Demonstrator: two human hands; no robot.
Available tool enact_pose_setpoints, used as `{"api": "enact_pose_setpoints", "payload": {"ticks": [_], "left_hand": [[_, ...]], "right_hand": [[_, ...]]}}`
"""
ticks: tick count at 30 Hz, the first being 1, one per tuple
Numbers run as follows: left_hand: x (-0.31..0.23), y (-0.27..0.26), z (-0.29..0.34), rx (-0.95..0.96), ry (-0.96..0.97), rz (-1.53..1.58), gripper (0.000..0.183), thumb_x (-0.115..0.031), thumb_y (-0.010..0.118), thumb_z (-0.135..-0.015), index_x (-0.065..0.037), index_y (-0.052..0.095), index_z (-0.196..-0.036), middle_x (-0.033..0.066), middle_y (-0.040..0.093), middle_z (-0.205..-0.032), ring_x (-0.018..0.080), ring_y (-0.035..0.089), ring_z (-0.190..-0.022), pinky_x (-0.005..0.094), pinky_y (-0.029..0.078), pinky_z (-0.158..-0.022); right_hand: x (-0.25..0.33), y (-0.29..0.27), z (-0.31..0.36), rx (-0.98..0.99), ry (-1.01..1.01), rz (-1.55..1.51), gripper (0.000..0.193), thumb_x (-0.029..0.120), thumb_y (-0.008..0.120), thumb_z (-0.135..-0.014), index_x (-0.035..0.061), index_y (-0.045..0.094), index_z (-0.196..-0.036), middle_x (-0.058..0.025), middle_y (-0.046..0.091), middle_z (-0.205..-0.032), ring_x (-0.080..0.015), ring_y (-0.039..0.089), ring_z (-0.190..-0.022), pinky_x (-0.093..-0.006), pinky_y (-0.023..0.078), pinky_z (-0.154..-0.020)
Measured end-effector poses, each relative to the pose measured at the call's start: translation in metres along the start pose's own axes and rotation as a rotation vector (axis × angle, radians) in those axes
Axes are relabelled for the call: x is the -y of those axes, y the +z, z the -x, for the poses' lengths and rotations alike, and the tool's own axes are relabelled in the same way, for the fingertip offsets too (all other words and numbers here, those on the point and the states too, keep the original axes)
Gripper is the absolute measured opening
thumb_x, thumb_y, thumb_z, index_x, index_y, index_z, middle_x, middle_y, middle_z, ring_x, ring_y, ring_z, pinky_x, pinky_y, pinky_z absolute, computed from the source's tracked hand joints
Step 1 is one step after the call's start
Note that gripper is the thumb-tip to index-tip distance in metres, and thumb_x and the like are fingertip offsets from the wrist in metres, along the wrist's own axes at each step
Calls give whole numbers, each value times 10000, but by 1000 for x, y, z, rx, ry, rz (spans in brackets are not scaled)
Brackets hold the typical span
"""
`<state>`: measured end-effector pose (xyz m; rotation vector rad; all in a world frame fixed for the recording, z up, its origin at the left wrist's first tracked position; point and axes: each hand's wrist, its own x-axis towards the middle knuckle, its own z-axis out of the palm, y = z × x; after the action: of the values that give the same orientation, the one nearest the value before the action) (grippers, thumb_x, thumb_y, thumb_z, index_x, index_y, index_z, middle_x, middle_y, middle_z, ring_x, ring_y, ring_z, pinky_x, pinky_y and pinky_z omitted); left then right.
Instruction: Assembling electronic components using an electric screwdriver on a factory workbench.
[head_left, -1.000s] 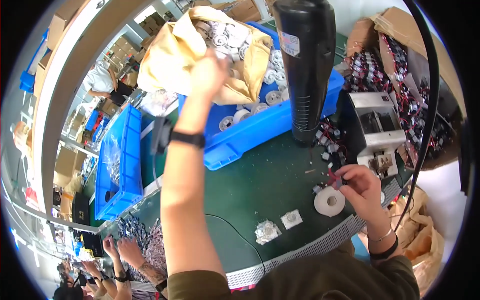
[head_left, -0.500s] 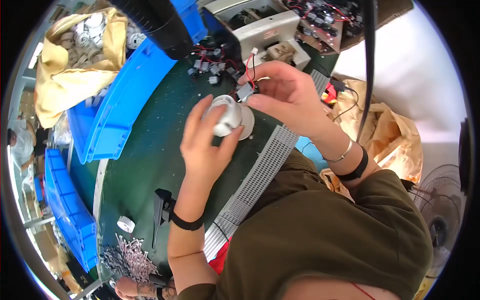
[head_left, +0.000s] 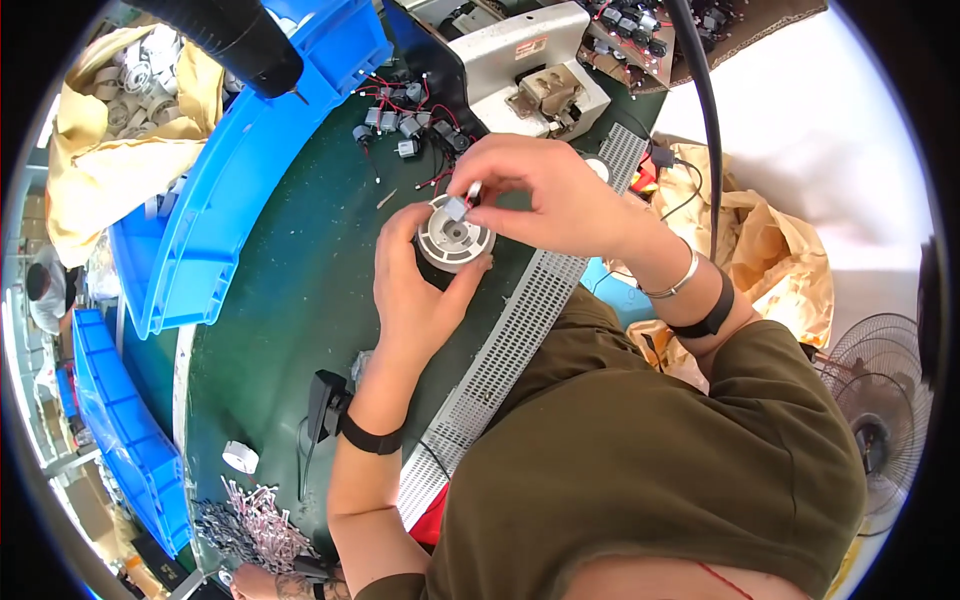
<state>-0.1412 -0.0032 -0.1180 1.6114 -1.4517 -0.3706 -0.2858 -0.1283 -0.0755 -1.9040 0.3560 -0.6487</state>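
A round white plastic housing point(head_left: 440, 248) is in my left hand point(head_left: 408, 295), fingers and thumb wrapped around its sides. Its ribbed open face, with a hole in the middle, is turned up. Just over that face, my right hand point(head_left: 555, 195) pinches a small silver-grey motor point(head_left: 456, 209) between thumb and fingers. A white connector shows beside the motor; the fingers hide most of its wires. Whether the motor touches the housing I cannot tell. Beyond my right hand, part of another white round piece point(head_left: 598, 168) shows by the perforated strip point(head_left: 500, 350).
Loose motors with red and black wires point(head_left: 408, 125) lie before a metal fixture point(head_left: 530, 80). A long blue bin point(head_left: 215, 215) and a bag of white parts point(head_left: 135, 165) stand left. Near left are a white part point(head_left: 240, 457), small pinkish pieces point(head_left: 270, 530) and another person's hand point(head_left: 252, 582).
The housing has turned from its smooth rounded side to its ribbed face, and my left hand has closed around it. My right hand has brought the motor left and down over it.
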Motion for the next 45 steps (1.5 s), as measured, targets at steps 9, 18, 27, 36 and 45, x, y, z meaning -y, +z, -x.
{"api": "enact_pose_setpoints", "payload": {"ticks": [9,18,27,36,45], "left_hand": [[0,-9,-10,-24,201,53,570,-140,767,-647,-18,487,-1127,175,535,-1106,351,514,-1054,395,435,-879],[8,-1,12,-188,310,-28,774,-243,819,-589,-71,435,-1238,227,444,-1237,384,490,-1098,424,431,-896],[3,5,7,-91,462,-243,556,-221,753,-666,-135,545,-1174,229,463,-1223,393,505,-1072,451,448,-846],[10,-1,6,-86,423,-291,448,-74,720,-681,-80,593,-1110,231,481,-1213,390,524,-1017,430,462,-816],[14,-3,8,-74,395,-265,435,-77,717,-682,-89,600,-1101,223,469,-1247,362,522,-1037,409,453,-845]], "right_hand": [[10,4,-17,269,-467,674,175,37,660,-653,40,587,-812,-73,566,-844,-264,535,-809,-358,461,-725],[50,4,-43,-339,-331,146,573,48,641,-746,8,427,-1276,-117,418,-1302,-251,476,-1130,-386,379,-942],[83,-16,-161,-33,-300,-321,593,241,662,-805,-2,378,-1266,-59,573,-1027,-128,551,-942,-289,438,-835],[101,-71,-56,-250,-325,-511,216,25,601,-783,4,492,-968,-99,596,-746,-150,575,-646,-263,456,-579],[55,-80,-38,-566,-345,-358,161,20,639,-796,-32,535,-907,-61,569,-639,-133,548,-535,-252,438,-498]]}}
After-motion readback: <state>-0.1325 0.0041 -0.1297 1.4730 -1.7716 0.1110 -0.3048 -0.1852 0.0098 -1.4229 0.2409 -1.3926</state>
